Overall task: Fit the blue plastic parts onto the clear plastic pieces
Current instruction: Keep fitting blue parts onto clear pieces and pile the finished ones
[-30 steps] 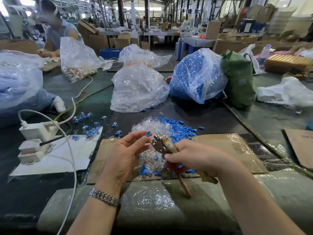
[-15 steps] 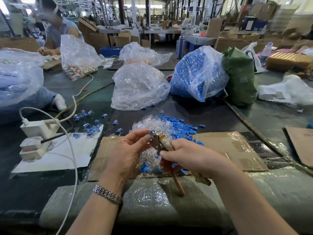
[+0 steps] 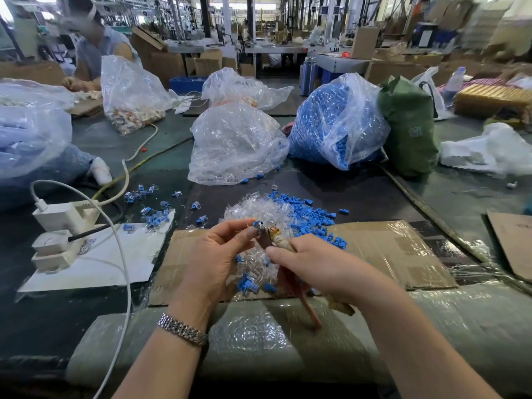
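Bench notes. At twelve o'clock from the worker's hands slumps a clear bag (image 3: 236, 145), its contents hard to make out through the film. Toward one o'clock a second clear sack bulges with blue plastic parts (image 3: 325, 122); a green bag (image 3: 411, 131) leans just beside it on its right. At ten o'clock, farther back, another clear bag (image 3: 129, 93) holds pale and reddish bits at its bottom. Loose on the dark table (image 3: 359, 191), directly beyond the hands, lies a mixed heap: clear plastic pieces (image 3: 259, 210) on its left side, a blue scatter (image 3: 312, 217) on its right, spilling onto the film-wrapped cardboard (image 3: 388, 249). More blue-and-clear pieces (image 3: 152, 218) lie at ten o'clock near a white power strip (image 3: 62, 228). The right hand (image 3: 322, 266) is wrapped around a pair of pliers (image 3: 270, 236), fingers curled over the handles; the tool's long axis runs from about five o'clock up to eleven, the head pointing away from the worker, the reddish handle trailing back to the bench edge. The left hand (image 3: 218, 254) pinches a small blue part (image 3: 257, 224) between thumb and fingertips at the plier head, above the near edge of the heap.
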`<state>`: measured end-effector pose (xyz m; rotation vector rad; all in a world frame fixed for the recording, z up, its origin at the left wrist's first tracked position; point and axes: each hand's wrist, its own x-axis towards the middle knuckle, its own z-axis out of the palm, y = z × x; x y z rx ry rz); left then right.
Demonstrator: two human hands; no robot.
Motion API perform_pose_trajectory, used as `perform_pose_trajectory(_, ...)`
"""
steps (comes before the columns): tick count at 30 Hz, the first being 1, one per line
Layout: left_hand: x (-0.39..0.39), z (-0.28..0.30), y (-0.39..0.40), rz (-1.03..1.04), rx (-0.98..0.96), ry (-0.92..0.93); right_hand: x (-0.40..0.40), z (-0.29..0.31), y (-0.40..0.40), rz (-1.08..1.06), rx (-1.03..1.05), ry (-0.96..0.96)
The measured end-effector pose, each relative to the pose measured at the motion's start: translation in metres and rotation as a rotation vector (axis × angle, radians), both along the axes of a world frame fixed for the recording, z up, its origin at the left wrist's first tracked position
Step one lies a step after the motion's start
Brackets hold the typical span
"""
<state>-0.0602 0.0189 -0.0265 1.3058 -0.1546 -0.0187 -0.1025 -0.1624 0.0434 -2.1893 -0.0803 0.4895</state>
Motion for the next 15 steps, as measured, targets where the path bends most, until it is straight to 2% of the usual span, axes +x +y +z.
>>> perform_pose_trajectory(3, 0.003, 0.003, 0.009, 0.182, 0.23, -0.033, 0.006, 0.002, -0.022, -0.09, -0.116, -0.096)
perform_pose_trajectory(6, 0.016, 0.011, 0.027, 0.508, 0.324, -0.046, 0.016, -0.003, -0.049, -0.285, -0.349, -0.237)
perform_pose_trajectory(9, 0.028, 0.015, 0.04, 0.698, 0.489, -0.01, 0.025, -0.016, -0.074, -0.439, -0.567, -0.234)
perform_pose_trajectory(12, 0.023, 0.008, 0.039, 0.649, 0.738, -0.009, 0.029, -0.028, -0.087, -0.532, -0.684, -0.162)
perform_pose_trajectory(15, 0.013, 0.003, 0.03, 0.349, 0.864, -0.029, 0.033, -0.036, -0.09, -0.509, -0.792, -0.12)
